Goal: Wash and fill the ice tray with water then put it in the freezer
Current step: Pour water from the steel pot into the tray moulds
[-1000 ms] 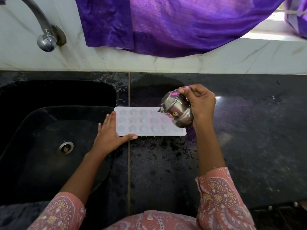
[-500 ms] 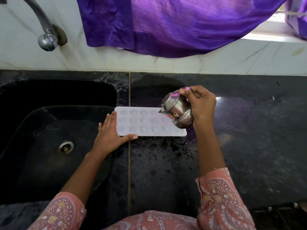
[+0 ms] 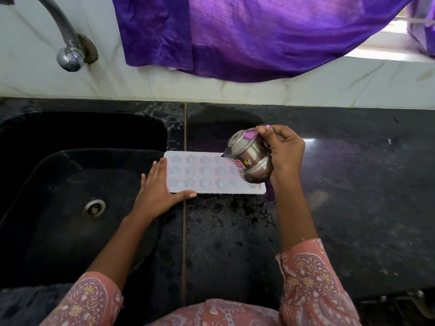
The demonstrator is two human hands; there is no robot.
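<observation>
White ice tray (image 3: 204, 175) lies flat on the black stone table (image 3: 353, 184), long side running left to right, straddling the seam in the stone. Its left end sits just beside the rim of the black sink (image 3: 70, 175). The cells are star-shaped and round, in three rows; I cannot tell how much water is in them.

My left hand (image 3: 156, 191) is flat, fingers straight and together against the tray's left end, thumb stretched along its near edge. It grips nothing, only presses.

My right hand (image 3: 286, 152) is curled round a small steel pot (image 3: 250, 161), thumb at the rim, fingers behind the body. The pot is tipped over on its side, mouth facing left, above the tray's right end and hiding the cells there. There is a red sticker on its belly. I cannot make out a stream of water.

The table in front of the tray is speckled with droplets, with a small puddle near the tray's right corner.

The sink's drain (image 3: 93, 208) shows in the basin floor. A chrome tap (image 3: 68, 50) comes out of the pale tiled wall above. A purple cloth (image 3: 247, 36) hangs over the wall behind the table. Pink patterned sleeves (image 3: 310, 283) cover both my forearms.
</observation>
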